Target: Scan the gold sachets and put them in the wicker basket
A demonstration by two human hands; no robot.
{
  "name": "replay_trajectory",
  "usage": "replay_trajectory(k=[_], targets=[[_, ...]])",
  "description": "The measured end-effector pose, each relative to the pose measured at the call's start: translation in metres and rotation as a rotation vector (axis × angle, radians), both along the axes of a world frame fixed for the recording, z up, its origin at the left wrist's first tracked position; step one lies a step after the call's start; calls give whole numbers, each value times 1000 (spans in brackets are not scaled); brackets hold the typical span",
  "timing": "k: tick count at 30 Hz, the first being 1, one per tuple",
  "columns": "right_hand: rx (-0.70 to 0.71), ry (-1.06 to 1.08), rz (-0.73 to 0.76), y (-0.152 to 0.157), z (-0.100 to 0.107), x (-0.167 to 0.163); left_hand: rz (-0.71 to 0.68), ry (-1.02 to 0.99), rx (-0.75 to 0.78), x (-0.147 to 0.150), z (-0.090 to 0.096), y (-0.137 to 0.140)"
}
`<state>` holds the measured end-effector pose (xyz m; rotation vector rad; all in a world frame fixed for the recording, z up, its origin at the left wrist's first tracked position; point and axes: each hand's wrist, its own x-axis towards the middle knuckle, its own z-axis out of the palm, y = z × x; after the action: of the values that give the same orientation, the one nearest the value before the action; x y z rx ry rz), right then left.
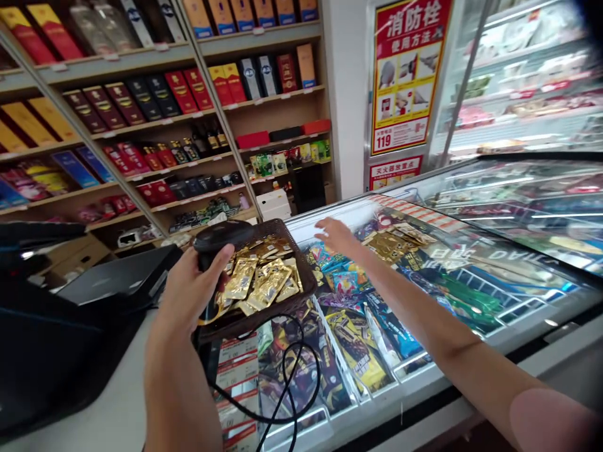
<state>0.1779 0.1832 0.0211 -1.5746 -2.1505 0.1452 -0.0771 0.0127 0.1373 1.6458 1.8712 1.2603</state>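
My left hand (195, 282) is wrapped round the handle of a black barcode scanner (223, 233), thumb on top. The scanner's head is over the left side of a dark brown woven basket (308, 270). Shiny gold sachets (268, 280) are piled in the basket, which appears to rest on the freezer's glass top. A black cable (313, 383) loops down in front of it. My right hand (336, 235) is stretched out above the freezer, to the right of the basket, its fingers partly spread and nothing visible in them.
Below the glass, the chest freezer (409, 375) holds colourful ice-cream packs (358, 348) in wire compartments. A dark machine (47, 333) stands at my left. Shelves of boxed bottles (164, 94) line the back wall, beside a red fire-hydrant sign (407, 75).
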Motion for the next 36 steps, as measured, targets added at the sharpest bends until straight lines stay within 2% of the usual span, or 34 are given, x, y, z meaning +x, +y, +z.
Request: replay_trajectory(k=[3, 5, 8, 10, 13, 16, 19, 21, 25, 29, 36], targets=[[-7, -76, 359, -21, 2, -66, -6, -34, 42, -6, 1, -4], [-33, -169, 594, -30, 1, -99, -37, -48, 72, -7, -1, -5], [-90, -317, 742, -32, 1, -125, -86, -33, 121, -5, -4, -7], [-98, -317, 733, -30, 2, -127, -125, -20, 130, -3, -6, -8], [-96, -183, 666, -26, 4, -111, -161, -31, 123, 0, -6, -9], [-81, -84, 508, -26, 10, -75, -176, -70, 107, 4, -6, -7], [-48, -5, 316, -32, 22, -27, -245, -136, 79, 12, -8, -2], [-65, 84, 243, -37, 32, 6, -291, -180, 54, 22, -14, 3], [-229, 351, 155, -43, 49, 56, -359, -274, -31, 48, -31, 10], [-288, 548, 77, -38, 57, 85, -391, -331, -110, 71, -47, 12], [-393, 621, 73, -34, 63, 109, -354, -257, -133, 86, -57, 17]])
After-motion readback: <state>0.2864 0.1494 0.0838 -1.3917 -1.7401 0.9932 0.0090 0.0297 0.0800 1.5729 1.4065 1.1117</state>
